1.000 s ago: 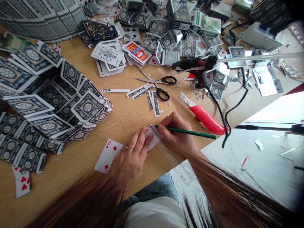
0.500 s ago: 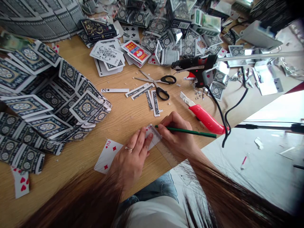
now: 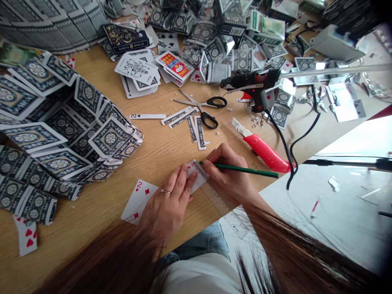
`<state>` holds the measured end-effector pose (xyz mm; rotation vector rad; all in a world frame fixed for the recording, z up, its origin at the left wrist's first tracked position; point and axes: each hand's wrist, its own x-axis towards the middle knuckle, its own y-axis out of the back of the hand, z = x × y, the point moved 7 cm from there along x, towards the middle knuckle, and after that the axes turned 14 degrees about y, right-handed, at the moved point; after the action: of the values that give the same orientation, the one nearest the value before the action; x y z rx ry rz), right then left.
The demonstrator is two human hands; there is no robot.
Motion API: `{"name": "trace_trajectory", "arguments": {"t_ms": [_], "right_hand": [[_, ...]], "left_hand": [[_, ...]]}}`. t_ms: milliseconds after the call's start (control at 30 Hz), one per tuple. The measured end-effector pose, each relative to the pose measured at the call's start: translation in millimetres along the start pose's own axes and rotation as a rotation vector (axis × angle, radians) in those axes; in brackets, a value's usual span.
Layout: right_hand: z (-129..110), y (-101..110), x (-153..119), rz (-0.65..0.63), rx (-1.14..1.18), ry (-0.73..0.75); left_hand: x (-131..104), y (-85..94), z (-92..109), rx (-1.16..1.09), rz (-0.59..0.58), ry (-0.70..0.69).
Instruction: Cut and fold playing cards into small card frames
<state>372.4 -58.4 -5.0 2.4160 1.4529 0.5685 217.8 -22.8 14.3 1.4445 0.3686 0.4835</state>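
My left hand lies flat, fingers stretched over a playing card and the end of a clear ruler. My right hand grips a green pencil, its tip at the card's upper edge beside the ruler. Part of the card is hidden under my left fingers. A two of diamonds card sits partly beneath my left hand. Beyond the hands are cut card strips, black-handled scissors and a red-handled cutter.
A structure of folded cards stands at the left. A black glue gun with its cable lies at the right. Card piles and heaped boxes cover the back. The table's edge runs close to my body.
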Motion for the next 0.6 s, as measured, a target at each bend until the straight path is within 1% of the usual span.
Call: {"name": "trace_trajectory", "arguments": {"t_ms": [133, 367, 500, 600], "right_hand": [[0.0, 0.1, 0.4, -0.002, -0.015, -0.01], [1.1, -0.7, -0.2, 0.009, 0.008, -0.02], [2.7, -1.2, -1.1, -0.002, 0.0, -0.028], [2.6, -0.1, -1.1, 0.01, 0.004, -0.027]], "left_hand": [[-0.5, -0.7, 1.0, 0.004, 0.005, -0.025], [3.7, 4.5, 1.5, 0.008, 0.014, -0.004], [4.6, 7.4, 2.8, 0.013, 0.044, -0.019], [3.8, 5.4, 2.5, 0.006, 0.028, -0.01]]}}
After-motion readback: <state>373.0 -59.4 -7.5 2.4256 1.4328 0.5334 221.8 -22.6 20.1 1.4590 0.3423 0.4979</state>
